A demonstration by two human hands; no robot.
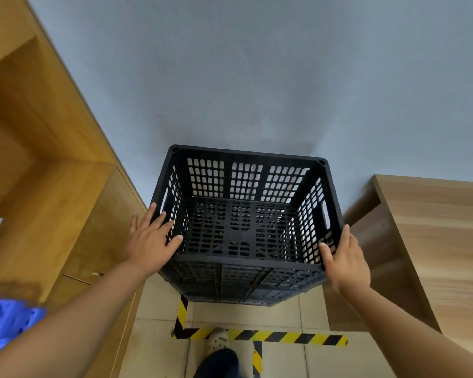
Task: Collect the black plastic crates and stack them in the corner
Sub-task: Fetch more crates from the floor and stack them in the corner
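We are looking down at a black perforated plastic crate [246, 222], open side up, sitting in the gap between a yellow-toned wooden cabinet [52, 186] on the left and a grey-brown wooden desk [434, 241] on the right, with its far wall close against the pale blue wall [257, 77]. Its underside is sitting well above the tiled floor [271, 317], and we are judging that it is resting on at least one more crate beneath it, though the lower one is mostly hidden.

Our left hand [150, 238] is lying against the crate's left wall with fingers spread wide and flat, the thumb hooking over the rim, so it is touching and not clamping. Our right hand [344, 257] is wrapping the near right corner, thumb inside the wall and fingers outside, in a light hold.

The crate is lying straight ahead between both hands, each about equally near, with its longer side running left to right. Any squaring-up is depending on pushing it evenly forward towards the wall.

Black-and-yellow hazard tape [271, 336] is marking the floor by our shoe [219, 341].
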